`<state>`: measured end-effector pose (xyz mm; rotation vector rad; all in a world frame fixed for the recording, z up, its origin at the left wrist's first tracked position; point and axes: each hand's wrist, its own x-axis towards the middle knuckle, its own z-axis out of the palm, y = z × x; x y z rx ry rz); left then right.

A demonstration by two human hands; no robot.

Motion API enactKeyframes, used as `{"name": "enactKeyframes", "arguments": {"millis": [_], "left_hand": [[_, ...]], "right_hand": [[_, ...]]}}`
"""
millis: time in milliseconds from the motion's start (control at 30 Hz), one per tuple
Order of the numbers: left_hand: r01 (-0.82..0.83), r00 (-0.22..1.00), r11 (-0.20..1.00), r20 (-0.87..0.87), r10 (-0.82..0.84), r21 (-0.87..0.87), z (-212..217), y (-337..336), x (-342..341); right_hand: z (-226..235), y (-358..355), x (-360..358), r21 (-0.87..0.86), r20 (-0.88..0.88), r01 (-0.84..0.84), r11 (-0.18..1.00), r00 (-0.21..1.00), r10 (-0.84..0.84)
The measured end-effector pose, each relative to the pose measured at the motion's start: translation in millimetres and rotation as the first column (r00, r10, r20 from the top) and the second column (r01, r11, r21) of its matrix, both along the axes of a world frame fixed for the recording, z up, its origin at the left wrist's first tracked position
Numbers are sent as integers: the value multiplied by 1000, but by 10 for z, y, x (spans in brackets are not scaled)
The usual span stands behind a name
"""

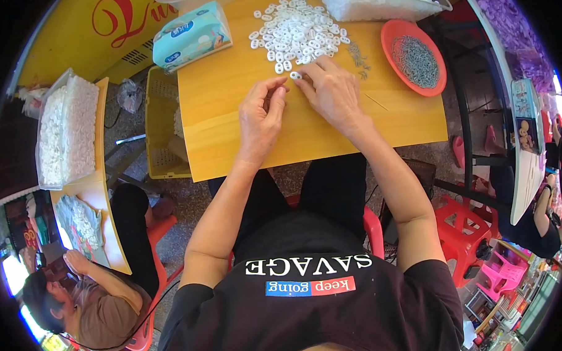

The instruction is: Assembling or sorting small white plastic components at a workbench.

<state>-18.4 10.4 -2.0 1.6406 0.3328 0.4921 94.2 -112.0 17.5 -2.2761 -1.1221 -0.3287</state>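
My right hand (335, 93) reaches over the yellow table, its thumb and fingertips closed at the edge of a small white oval plastic piece with two holes (294, 75). To its left, my left hand (263, 111) is held with curled fingers, the thumb close against the fingertips; whatever may be between them is hidden. Just beyond both hands spreads a pile of the same white two-hole pieces (304, 29). A few loose grey screws (358, 54) lie right of the pile, near my right knuckles. Many more screws (416, 60) fill a red bowl (389, 34) farther right.
On the yellow table (230, 140) are a light-blue tissue pack (192, 36) and a thin stick (376, 102). A clear tub of white pieces (380, 3) stands at the back right. At left are a yellow crate (160, 161), another full tub (69, 130) and a seated person (106, 299).
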Motion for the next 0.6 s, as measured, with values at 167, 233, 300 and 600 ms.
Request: {"name": "enactKeyframes", "arguments": {"millis": [167, 233, 300, 600], "left_hand": [[-17, 1000, 1000, 0, 17, -26, 67, -12, 15], [1, 1000, 988, 31, 4, -154, 141, -31, 29], [26, 998, 960, 62, -9, -279, 158, -56, 33], [70, 992, 967, 122, -40, -246, 215, -122, 13]], "right_hand": [[88, -65, -108, 76, -194, 16, 997, 981, -1], [170, -88, -165, 208, -438, 51, 977, 898, 46], [98, -128, -197, 314, -562, 64, 947, 816, 132], [246, -193, -318, 448, -826, 177, 876, 456, 330]]}}
